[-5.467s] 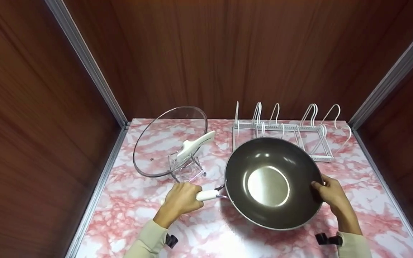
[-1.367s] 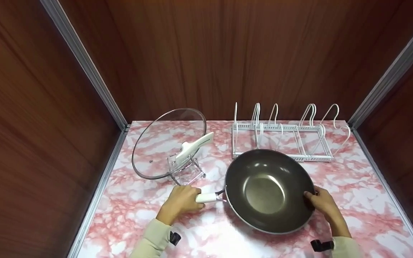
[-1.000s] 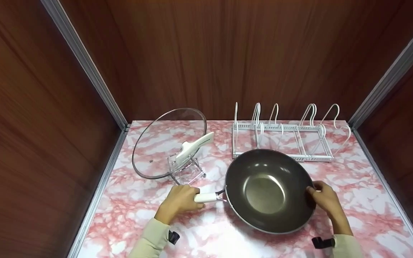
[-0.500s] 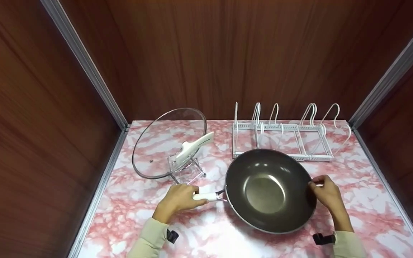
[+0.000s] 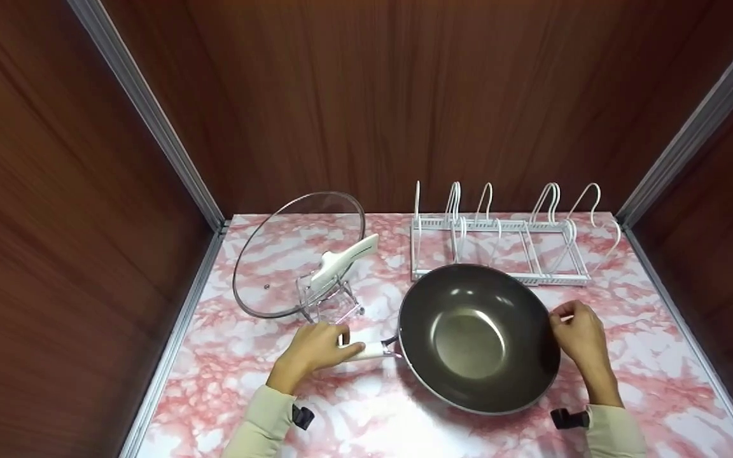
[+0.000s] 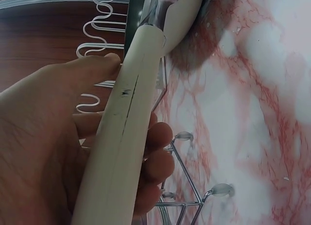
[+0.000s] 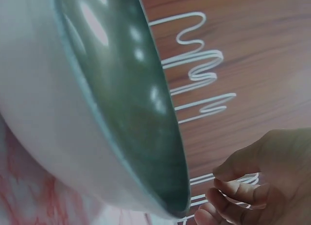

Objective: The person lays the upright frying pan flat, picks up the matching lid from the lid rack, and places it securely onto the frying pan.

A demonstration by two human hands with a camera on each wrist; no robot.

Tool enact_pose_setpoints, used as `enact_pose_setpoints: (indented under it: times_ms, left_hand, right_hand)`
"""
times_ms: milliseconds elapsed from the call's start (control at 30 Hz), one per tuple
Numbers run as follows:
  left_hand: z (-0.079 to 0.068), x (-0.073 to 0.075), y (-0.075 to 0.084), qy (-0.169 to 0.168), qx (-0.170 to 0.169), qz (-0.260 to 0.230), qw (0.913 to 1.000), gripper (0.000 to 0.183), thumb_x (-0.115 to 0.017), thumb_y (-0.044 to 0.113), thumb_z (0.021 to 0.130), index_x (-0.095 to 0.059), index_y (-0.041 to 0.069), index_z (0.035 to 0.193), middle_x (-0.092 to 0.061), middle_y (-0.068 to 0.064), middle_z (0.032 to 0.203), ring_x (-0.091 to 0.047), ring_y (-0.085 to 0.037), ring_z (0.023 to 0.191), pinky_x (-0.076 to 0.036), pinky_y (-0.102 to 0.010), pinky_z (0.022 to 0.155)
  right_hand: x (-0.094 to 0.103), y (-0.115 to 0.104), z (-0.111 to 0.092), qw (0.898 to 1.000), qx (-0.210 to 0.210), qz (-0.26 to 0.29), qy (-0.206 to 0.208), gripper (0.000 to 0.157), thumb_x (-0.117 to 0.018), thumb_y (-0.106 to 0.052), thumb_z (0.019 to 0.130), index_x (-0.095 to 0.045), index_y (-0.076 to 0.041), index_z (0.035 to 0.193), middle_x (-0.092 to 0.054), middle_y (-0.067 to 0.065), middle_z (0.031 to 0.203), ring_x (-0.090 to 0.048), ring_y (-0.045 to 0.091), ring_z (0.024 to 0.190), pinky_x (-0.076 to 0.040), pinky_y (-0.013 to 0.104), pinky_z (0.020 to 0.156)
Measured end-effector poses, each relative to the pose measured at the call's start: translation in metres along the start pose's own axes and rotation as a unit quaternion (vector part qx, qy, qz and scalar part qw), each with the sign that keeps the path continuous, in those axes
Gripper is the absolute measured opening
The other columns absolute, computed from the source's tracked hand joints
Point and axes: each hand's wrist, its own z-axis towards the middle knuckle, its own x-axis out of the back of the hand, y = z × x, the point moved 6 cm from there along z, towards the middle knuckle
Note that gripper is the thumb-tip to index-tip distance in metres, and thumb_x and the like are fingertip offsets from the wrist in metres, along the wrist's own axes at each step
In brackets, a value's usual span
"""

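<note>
A wok (image 5: 468,343) with a dark inside and pale outside sits on the table in front of the rack. My left hand (image 5: 315,346) is at its white handle (image 5: 366,350); in the left wrist view the fingers (image 6: 158,166) curl loosely round the handle (image 6: 119,123), while the thumb lies along its other side. Beside the wok's right rim is my right hand (image 5: 581,334). The right wrist view has that hand (image 7: 262,186) just off the rim of the wok (image 7: 126,103), loosely curled fingers holding nothing.
A glass lid (image 5: 284,254) with a white handle (image 5: 344,259) leans in a small wire stand (image 5: 335,305) at left. Behind the wok stands a white wire rack (image 5: 430,278) with several upright loops. Wood-patterned walls (image 5: 366,108) enclose the pink marbled table (image 5: 214,362).
The wok came down slightly toward the table's front, then stayed still. My right hand has let go of its rim and shifted up along it. My left hand's grip on the handle has loosened.
</note>
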Motion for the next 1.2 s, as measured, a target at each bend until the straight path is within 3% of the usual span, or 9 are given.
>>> enact_pose_setpoints:
  times_ms: [300, 500, 900, 1200]
  left_hand:
    - [0.001, 0.005, -0.005, 0.020, 0.004, -0.020, 0.9996, 0.029, -0.067, 0.047, 0.099, -0.070, 0.023, 0.082, -0.069, 0.007, 0.075, -0.060, -0.012, 0.067, -0.048, -0.034, 0.064]
    - [0.002, 0.009, -0.009, 0.052, 0.005, -0.029, 0.9982, 0.019, -0.069, 0.034, 0.100, -0.072, 0.020, 0.087, -0.070, 0.007, 0.076, -0.062, -0.010, 0.067, -0.048, -0.032, 0.063]
    - [0.001, 0.020, -0.021, 0.118, 0.024, -0.056, 0.9912, 0.015, -0.071, 0.021, 0.098, -0.071, 0.021, 0.083, -0.067, 0.010, 0.071, -0.058, -0.008, 0.064, -0.047, -0.032, 0.061]
    - [0.001, 0.025, -0.030, 0.149, 0.056, -0.089, 0.9832, 0.007, -0.070, 0.019, 0.100, -0.076, 0.015, 0.100, -0.074, 0.006, 0.080, -0.067, -0.011, 0.070, -0.055, -0.037, 0.068]
  right_hand:
    - [-0.002, -0.016, 0.001, 1.000, 0.017, 0.015, 0.016, 0.009, -0.067, -0.008, 0.096, -0.069, 0.000, 0.098, -0.073, 0.021, 0.102, -0.069, 0.022, 0.086, -0.048, 0.030, 0.075]
    - [-0.006, -0.031, 0.004, 0.998, 0.044, 0.028, 0.032, 0.008, -0.068, -0.006, 0.095, -0.069, 0.000, 0.097, -0.075, 0.020, 0.098, -0.070, 0.023, 0.086, -0.047, 0.023, 0.072]
    - [-0.020, -0.055, 0.006, 0.995, 0.083, 0.043, 0.025, 0.005, -0.068, -0.003, 0.095, -0.070, 0.001, 0.097, -0.071, 0.016, 0.089, -0.060, 0.019, 0.081, -0.044, 0.028, 0.078]
    - [-0.033, -0.075, 0.009, 0.994, 0.100, 0.050, 0.003, 0.007, -0.067, -0.003, 0.096, -0.070, 0.002, 0.100, -0.074, 0.019, 0.096, -0.067, 0.030, 0.091, -0.049, 0.039, 0.087]
